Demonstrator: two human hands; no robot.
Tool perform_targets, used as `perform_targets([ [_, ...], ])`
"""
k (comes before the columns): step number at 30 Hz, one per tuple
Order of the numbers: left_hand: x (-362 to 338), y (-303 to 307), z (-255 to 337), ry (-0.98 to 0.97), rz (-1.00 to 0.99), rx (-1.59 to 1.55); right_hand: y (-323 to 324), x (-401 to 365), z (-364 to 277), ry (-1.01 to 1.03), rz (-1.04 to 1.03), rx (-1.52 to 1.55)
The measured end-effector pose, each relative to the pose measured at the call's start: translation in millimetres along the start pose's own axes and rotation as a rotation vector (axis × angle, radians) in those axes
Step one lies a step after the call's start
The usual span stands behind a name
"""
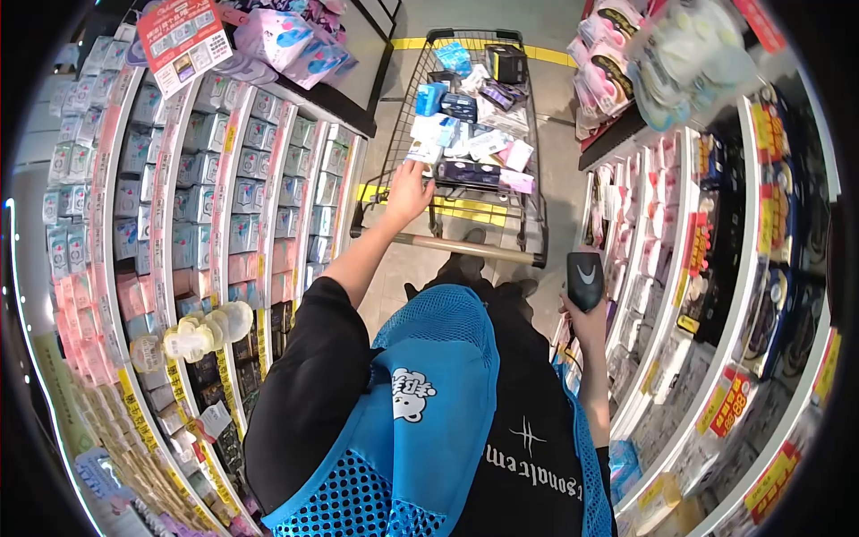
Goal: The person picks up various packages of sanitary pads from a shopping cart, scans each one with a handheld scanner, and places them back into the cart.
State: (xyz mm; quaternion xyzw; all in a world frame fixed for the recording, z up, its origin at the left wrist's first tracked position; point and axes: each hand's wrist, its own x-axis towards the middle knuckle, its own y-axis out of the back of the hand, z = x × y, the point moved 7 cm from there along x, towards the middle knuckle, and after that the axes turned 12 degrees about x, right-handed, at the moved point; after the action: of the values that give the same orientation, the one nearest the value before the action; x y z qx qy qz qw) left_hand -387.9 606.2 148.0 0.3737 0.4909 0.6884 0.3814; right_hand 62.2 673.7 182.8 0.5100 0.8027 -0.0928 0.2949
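Note:
My left hand reaches over the near left side of a wire shopping cart, its fingers at a white package on top of the load. Whether the fingers grip that package is hard to tell. Packages of several colours fill the cart, among them a black box, a blue pack and a dark purple box. On the right, my right hand is wrapped round a dark handheld scanner, held beside the right shelf.
Shelves of small packs line the left side, with a red and white sign above. More stocked shelves stand on the right. Bagged goods hang at the upper right. Yellow tape crosses the floor beyond the cart.

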Motion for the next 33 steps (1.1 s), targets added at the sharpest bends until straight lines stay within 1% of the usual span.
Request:
perform_targets([
  [1, 16, -13, -17, 0.056, -0.026, -0.014, -15, 8, -4, 0.055, -0.013, 0.026],
  [2, 36, -27, -33, 0.108, -0.051, -0.028, -30, 16, -2, 0.067, -0.001, 0.005],
  [4, 71, -62, -64, 0.282, -0.214, -0.069, -59, 25, -1, 0.084, 0.02, -0.038],
  [5, 86, -93, -87, 0.405, -0.312, -0.114, -77, 27, -2, 0.046, 0.032, -0.005],
  [6, 97, -110, -101, 0.479, -0.351, -0.12, -93, 28, 6, -0.076, 0.033, -0.072],
  [8, 116, -147, -120, 0.618, -0.435, -0.141, -128, 27, -4, -0.177, 0.034, -0.095],
  [9, 121, -181, -138, 0.621, -0.532, -0.131, -138, 34, 18, -0.004, 0.084, -0.047],
  [10, 125, -192, -145, 0.658, -0.566, -0.159, -151, 35, 22, -0.027, 0.088, -0.132],
  [11, 129, -202, -150, 0.693, -0.599, -0.183, -159, 35, 14, 0.119, 0.138, -0.102],
  [12, 134, -212, -155, 0.728, -0.631, -0.206, -170, 35, -8, 0.269, 0.189, -0.074],
  [13, 138, -256, -173, 0.719, -0.601, -0.209, -170, 37, 10, 0.163, 0.194, -0.048],
  [14, 139, -275, -184, 0.795, -0.614, -0.296, -167, 35, 36, 0.057, 0.2, -0.024],
  [16, 144, -294, -187, 0.955, -0.629, -0.477, -166, 39, 43, -0.081, 0.218, 0.043],
  [17, 138, -302, -187, 1.136, -0.561, -0.507, -164, 38, 45, -0.121, 0.226, 0.086],
  [18, 136, -284, -178, 1.319, -0.485, -0.527, -166, 38, 38, -0.162, 0.232, 0.13],
  [19, 135, -265, -171, 1.502, -0.399, -0.538, -167, 41, 29, -0.177, 0.227, 0.056],
  [21, 141, -250, -159, 1.605, -0.386, -0.568, -174, 50, 26, -0.198, 0.24, 0.056],
  [22, 137, -253, -158, 1.66, -0.373, -0.586, -176, 54, 24, -0.223, 0.234, 0.027],
  [23, 137, -262, -159, 1.668, -0.347, -0.602, -174, 59, 41, -0.121, 0.24, 0.0],
  [24, 138, -270, -161, 1.632, -0.341, -0.642, -177, 63, 34, -0.089, 0.218, -0.082],
  [26, 130, -280, -163, 1.569, -0.322, -0.725, -175, 64, 40, -0.309, 0.238, 0.051],
  [27, 130, -248, -146, 1.549, -0.37, -0.828, -172, 65, 42, -0.285, 0.245, 0.098],
  [28, 117, -250, -139, 1.509, -0.385, -1.031, -169, 66, 43, -0.28, 0.201, 0.07],
  [30, 109, -246, -128, 1.371, -0.384, -1.436, -169, 66, 40, -0.251, 0.191, 0.113],
  [31, 103, -213, -122, 1.357, -0.359, -1.364, -167, 68, 40, -0.217, 0.129, 0.09],
  [33, 95, -170, -113, 1.104, -0.312, -1.528, -170, 67, 31, -0.223, 0.094, 0.152],
])
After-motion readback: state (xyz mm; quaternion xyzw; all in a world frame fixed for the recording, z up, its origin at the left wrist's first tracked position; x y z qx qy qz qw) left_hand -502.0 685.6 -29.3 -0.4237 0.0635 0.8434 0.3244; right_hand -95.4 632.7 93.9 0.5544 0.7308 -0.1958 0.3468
